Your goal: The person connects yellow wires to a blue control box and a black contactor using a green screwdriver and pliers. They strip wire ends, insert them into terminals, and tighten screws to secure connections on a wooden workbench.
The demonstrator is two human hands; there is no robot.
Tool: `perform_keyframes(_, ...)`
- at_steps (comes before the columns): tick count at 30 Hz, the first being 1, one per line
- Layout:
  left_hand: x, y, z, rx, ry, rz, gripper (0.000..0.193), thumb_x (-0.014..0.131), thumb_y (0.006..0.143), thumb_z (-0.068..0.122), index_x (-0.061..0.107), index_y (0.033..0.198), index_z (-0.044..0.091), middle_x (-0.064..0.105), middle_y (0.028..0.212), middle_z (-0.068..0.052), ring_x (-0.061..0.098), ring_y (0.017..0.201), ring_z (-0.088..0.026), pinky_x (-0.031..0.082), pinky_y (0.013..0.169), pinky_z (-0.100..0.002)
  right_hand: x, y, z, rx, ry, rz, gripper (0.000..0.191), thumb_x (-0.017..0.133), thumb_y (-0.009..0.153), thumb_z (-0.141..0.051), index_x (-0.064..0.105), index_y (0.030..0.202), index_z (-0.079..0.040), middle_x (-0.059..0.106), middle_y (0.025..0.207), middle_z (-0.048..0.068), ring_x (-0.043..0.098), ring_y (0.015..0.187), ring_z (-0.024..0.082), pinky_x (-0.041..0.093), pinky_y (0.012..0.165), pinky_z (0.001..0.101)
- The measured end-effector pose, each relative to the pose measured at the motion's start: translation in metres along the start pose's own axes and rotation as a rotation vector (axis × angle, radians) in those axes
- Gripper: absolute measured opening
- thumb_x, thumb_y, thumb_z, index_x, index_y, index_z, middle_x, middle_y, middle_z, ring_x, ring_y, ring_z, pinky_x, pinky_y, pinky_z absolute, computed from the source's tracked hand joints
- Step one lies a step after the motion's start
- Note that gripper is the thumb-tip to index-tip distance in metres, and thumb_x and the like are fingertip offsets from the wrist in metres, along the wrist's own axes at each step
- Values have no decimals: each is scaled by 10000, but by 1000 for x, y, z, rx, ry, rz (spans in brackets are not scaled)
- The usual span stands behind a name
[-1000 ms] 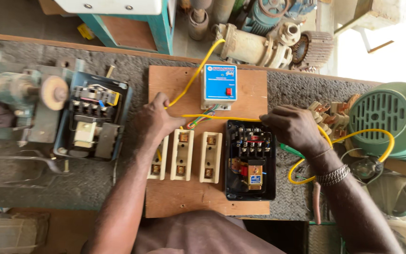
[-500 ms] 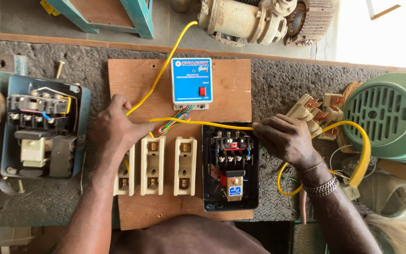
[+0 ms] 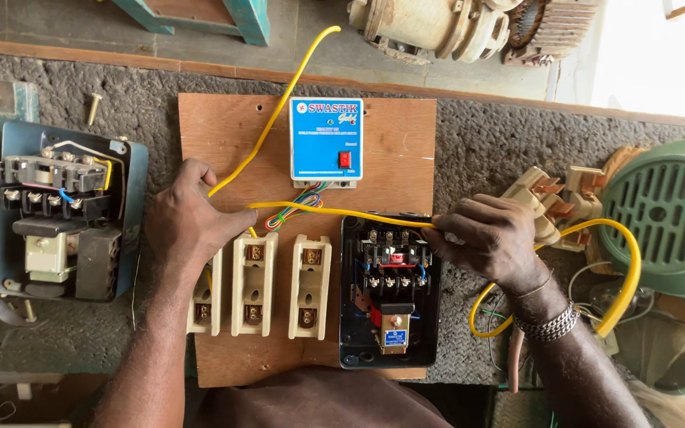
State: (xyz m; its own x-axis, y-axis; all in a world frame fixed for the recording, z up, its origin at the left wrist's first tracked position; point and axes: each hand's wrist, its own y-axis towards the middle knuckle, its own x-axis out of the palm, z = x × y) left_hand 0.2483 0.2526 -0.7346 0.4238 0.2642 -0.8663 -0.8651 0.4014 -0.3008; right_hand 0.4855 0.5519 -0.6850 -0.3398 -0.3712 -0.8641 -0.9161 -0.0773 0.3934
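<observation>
Both hands are on the yellow wire [image 3: 342,212], and it lies almost level across the wooden board [image 3: 223,127], its long axis running left to right. The right hand [image 3: 489,238] pinches one stretch of it at the top edge of the black switch box [image 3: 388,293], fingers closed tight around the wire. The left hand [image 3: 188,218] rests on the board at the other end of that stretch, fingers curled down over the wire just above the leftmost of three cream fuse holders [image 3: 254,284]; whether that grip truly clamps the wire or only presses it flat is hard to tell from this angle. So the straight run sits between the two hands, below the blue control unit [image 3: 326,139] and its bunch of coloured leads. From the left hand the wire climbs away up and right off the board; past the right hand it loops wide toward the green motor housing [image 3: 667,214]. The right hand is nearer the switch box terminals, touching its rim. An open blue starter box [image 3: 65,214] lies well apart on the counter [image 3: 485,143], left of the board.
</observation>
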Motion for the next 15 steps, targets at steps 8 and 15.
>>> perform_keyframes(8, -10, 3, -7, -1, -68, 75, 693, 974, 538, 367, 541, 1030, 140, 688, 842, -118, 698, 786, -348, 546, 686, -486, 2, 21, 3, 11, 69, -91, 243, 882, 799, -162, 658, 707, -137, 549, 626, -16, 561, 551, 145, 419, 451, 347)
perform_keyframes(15, -17, 8, -7, -59, -64, 44, 727, 984, 541, 402, 531, 1041, 134, 673, 811, -129, 688, 771, -334, 536, 687, -488, 4, 27, 4, 41, 100, -119, 200, 864, 781, -165, 672, 732, -135, 635, 713, -15, 628, 627, 151, 458, 475, 333)
